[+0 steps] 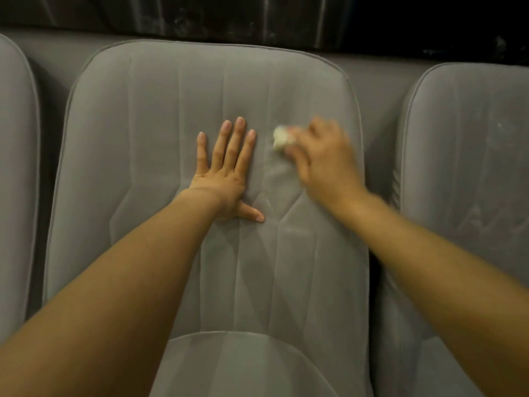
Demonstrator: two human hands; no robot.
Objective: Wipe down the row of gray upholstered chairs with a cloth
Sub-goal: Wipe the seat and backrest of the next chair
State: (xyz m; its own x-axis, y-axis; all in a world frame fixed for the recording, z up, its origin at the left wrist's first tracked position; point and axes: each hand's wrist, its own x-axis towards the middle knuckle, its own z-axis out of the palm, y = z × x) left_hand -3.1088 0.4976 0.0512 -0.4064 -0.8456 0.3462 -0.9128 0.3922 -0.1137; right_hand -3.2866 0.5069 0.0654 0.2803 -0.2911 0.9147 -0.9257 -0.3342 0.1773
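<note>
The middle gray chair backrest fills most of the view, its upholstery stitched in long vertical seams that kink partway down, with a piped edge round its rounded top. Below the backrest the curved rear of the same chair's seat cushion shows. To the left of the backrest stands part of a neighbouring gray chair, and to its right another gray chair whose fabric carries pale scuffs. Above the backrest runs a dark, dusty wall. Two bare forearms reach up across the backrest from its lower corners. The left hand lies flat on the centre of the backrest, palm down, fingers straight and slightly spread, thumb stretched out to the side, holding nothing. The right hand, blurred, is on the right half of the backrest, its fingers curled round a small wadded white cloth that meets the fabric just right of the left hand's fingertips. A faint pale streak runs down the backrest below the cloth
</note>
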